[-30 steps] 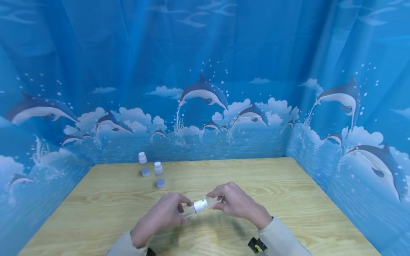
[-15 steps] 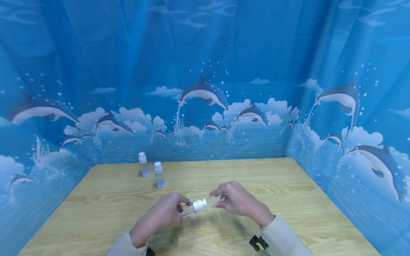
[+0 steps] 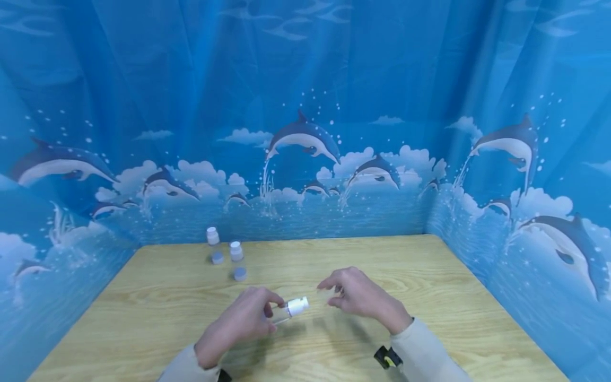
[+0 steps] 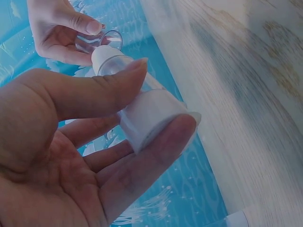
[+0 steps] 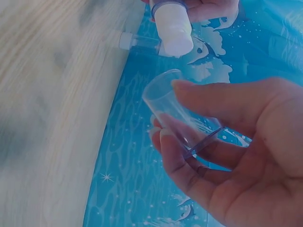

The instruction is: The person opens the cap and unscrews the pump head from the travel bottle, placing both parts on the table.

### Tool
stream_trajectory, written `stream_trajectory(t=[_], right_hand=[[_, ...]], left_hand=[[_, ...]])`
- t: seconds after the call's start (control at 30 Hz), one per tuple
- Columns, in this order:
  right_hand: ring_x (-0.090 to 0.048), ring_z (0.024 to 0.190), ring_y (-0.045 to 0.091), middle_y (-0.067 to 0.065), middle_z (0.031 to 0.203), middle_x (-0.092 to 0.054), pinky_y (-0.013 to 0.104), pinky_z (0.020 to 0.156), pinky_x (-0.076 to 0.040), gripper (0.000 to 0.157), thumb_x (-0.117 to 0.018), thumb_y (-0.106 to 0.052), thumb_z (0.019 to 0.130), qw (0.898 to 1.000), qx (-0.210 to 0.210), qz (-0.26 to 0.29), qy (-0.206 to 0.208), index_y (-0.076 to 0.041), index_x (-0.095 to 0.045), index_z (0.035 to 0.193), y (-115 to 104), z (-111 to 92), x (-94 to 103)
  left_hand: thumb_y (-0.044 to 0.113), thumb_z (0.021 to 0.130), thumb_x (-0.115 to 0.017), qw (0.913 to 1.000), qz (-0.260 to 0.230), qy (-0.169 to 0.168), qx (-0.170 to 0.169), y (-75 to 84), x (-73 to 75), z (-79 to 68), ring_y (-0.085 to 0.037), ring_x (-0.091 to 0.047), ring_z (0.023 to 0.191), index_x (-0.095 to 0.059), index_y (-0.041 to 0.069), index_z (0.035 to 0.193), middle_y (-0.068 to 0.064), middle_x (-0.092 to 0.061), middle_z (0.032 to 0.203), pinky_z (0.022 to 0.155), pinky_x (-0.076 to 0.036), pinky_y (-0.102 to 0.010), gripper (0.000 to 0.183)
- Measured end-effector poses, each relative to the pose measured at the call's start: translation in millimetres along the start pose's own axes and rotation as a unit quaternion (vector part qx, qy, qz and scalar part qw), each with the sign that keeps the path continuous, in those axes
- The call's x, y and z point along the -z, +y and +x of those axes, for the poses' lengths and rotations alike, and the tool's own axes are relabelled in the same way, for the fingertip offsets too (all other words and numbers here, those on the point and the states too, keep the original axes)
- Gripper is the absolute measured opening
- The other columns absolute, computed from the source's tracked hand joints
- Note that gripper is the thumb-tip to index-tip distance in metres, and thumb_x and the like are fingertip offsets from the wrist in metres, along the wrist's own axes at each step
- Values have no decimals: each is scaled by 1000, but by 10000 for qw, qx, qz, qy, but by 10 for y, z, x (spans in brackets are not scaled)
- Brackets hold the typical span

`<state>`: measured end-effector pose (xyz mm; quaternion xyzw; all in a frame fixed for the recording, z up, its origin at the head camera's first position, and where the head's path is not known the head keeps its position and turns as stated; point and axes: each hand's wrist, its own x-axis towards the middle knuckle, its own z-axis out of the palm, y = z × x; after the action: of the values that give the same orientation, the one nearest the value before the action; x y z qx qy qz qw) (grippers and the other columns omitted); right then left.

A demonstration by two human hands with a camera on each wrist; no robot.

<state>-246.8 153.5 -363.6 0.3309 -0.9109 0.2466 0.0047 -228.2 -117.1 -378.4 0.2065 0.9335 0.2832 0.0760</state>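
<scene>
A clear bottle with a white pump top (image 3: pixel 298 306) lies tilted in my left hand (image 3: pixel 245 314), above the table. In the left wrist view the thumb and fingers pinch the bottle's white base (image 4: pixel 150 118). My right hand (image 3: pixel 365 298) holds a clear cap (image 5: pixel 175 106) between thumb and fingers, its open end facing the pump top. A gap separates the cap from the bottle. The cap is barely visible in the head view.
Two similar bottles with white tops, a farther one (image 3: pixel 214 245) and a nearer one (image 3: pixel 237 260), stand at the back left of the wooden table (image 3: pixel 157 297). A blue dolphin curtain (image 3: pixel 305 79) closes off the back and sides.
My right hand has drawn the clear cap away from the pump top, to the right and slightly up. The left hand and its bottle have stayed nearly still.
</scene>
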Motion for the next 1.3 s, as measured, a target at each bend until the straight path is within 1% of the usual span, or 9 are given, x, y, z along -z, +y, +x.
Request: stream_trajectory(t=[0.1, 0.27, 0.43, 0.63, 0.87, 1.03, 1.17, 1.3], right_hand=[[-74, 99, 26, 13, 116, -77, 25, 79, -62, 32, -76, 1, 86, 10000, -50, -43, -21, -5, -75, 118, 21, 6, 26], [-73, 98, 26, 13, 113, -77, 31, 81, -63, 29, -77, 3, 84, 9998, -33, -176, -44, -6, -74, 112, 53, 18, 86], [-74, 98, 27, 12, 111, -78, 35, 82, -64, 28, -77, 4, 83, 9992, -71, -330, -199, -6, -76, 109, 76, 47, 166], [-74, 99, 33, 14, 112, -77, 37, 82, -64, 29, -78, 5, 82, 9980, -303, -418, -372, -5, -76, 109, 100, 78, 243], [-73, 101, 33, 14, 112, -77, 40, 84, -64, 30, -78, 7, 80, 9961, -573, -518, -438, -5, -76, 107, 177, 120, 283], [-73, 103, 32, 13, 113, -77, 42, 87, -63, 29, -78, 6, 80, 9943, -750, -591, -477, -6, -77, 107, 223, 148, 303], [-72, 105, 33, 13, 113, -77, 43, 89, -62, 29, -79, 6, 80, 9929, -849, -675, -494, -6, -77, 106, 261, 166, 321], [-72, 105, 31, 12, 113, -77, 43, 90, -62, 29, -79, 5, 80, 9911, -939, -773, -534, -7, -77, 106, 310, 188, 346]], left_hand=[[-3, 69, -86, 10000, -35, -23, 55, -2, 1, 1, -21, -69, 84, -77, 12, 114, -13, -76, 97, 73, -62, -42, 48], [-2, 69, -86, 9999, -58, -30, 113, -3, 3, 6, -21, -69, 85, -77, 12, 114, -12, -76, 98, 75, -63, -44, 48], [-2, 69, -87, 9999, -17, -15, 166, 5, 4, 13, -20, -69, 84, -77, 13, 113, -11, -76, 96, 75, -62, -43, 48], [-1, 68, -87, 9999, -3, 10, 169, 13, 2, 7, -21, -69, 84, -76, 12, 113, -11, -76, 96, 74, -62, -43, 48], [-2, 67, -87, 9999, -4, 55, 125, 4, 2, 1, -22, -69, 84, -77, 12, 112, -11, -76, 95, 76, -62, -45, 48], [-1, 67, -88, 9999, 111, 82, 58, -2, 1, 13, -26, -70, 88, -77, 12, 111, -10, -76, 96, 79, -61, -48, 47], [0, 67, -89, 9998, 166, 96, 32, -9, -1, 19, -27, -69, 90, -77, 12, 111, -8, -76, 96, 78, -60, -46, 47], [0, 67, -89, 9998, 164, 51, 38, -17, 0, 25, -26, -68, 89, -77, 12, 111, -6, -76, 96, 78, -60, -45, 46]])
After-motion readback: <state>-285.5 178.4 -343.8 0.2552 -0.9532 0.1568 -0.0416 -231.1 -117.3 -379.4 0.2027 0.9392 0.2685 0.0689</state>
